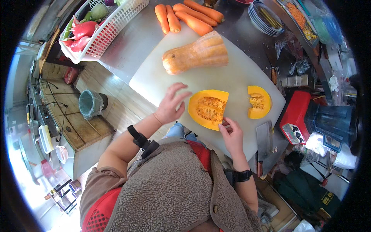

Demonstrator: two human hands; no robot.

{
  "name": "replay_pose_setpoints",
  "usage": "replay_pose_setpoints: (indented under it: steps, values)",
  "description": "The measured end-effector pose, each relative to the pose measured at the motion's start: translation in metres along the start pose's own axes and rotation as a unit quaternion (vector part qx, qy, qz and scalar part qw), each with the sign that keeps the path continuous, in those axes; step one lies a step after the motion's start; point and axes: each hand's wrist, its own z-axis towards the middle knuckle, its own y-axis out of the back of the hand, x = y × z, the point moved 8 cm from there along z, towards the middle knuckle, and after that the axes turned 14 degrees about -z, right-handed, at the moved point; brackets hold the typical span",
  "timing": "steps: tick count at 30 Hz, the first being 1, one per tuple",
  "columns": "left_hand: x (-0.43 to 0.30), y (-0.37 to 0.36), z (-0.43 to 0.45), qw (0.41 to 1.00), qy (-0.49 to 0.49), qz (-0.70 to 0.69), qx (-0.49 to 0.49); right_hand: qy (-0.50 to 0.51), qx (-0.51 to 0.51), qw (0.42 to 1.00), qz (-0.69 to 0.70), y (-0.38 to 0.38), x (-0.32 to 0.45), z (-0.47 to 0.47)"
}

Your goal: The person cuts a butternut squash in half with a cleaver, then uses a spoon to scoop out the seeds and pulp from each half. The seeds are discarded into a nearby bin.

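A large piece of cut pumpkin [213, 122] lies on the white cutting board [179, 81], its seeded hollow facing up. The fingers and thumb of my right hand [232, 133] pinch its lower right corner. My left hand [173, 104] is spread just left of the piece, fingers apart and holding nothing. Further right on the board lies a smaller curved pumpkin piece [266, 102] with seeds and pulp. A long uncut-looking squash section [200, 55] rests across the board's upper part. The cleaver [264, 139] lies at the board's right edge, its handle towards me.
Several carrots [191, 21] lie at the board's far edge. A white plastic basket [105, 40] of vegetables stands far left, stacked plates [252, 17] far right. A red blender [295, 116] stands right of the board. On the floor to the left is a lined bin [90, 103].
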Motion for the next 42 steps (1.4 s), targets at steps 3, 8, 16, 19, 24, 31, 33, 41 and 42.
replay_pose_setpoints:
  steps: [3,8,16,19,24,31,33,41,42]
  values:
    - [0.022,0.040,0.018,0.989,0.041,0.077,-0.116,0.005,-0.010,1.000,-0.005,0.000,0.000,-0.002]
    - [0.072,0.066,0.068,0.978,0.141,0.081,-0.130,0.000,-0.023,1.000,-0.014,0.012,-0.010,-0.008]
    - [0.107,0.045,0.080,0.949,0.297,-0.100,0.027,-0.040,0.005,0.998,-0.053,0.025,-0.031,-0.027]
    - [0.076,0.040,0.079,0.986,0.166,0.019,0.009,-0.165,0.111,0.973,0.114,-0.017,-0.029,-0.018]
    - [0.058,0.031,0.054,0.983,0.175,0.049,-0.015,-0.291,0.071,0.871,0.390,-0.059,-0.016,0.004]
    - [0.041,0.042,0.018,0.978,0.192,0.061,-0.058,-0.293,-0.029,0.850,0.436,-0.049,-0.044,0.019]
    - [0.035,0.043,0.006,0.974,0.204,0.062,-0.072,-0.306,-0.071,0.838,0.446,-0.039,-0.052,0.029]
    - [0.007,0.028,-0.031,0.962,0.256,0.060,-0.069,-0.272,-0.122,0.808,0.508,-0.018,-0.040,0.086]
    - [0.003,0.027,-0.032,0.964,0.253,0.053,-0.066,-0.243,-0.108,0.806,0.528,-0.017,-0.032,0.093]
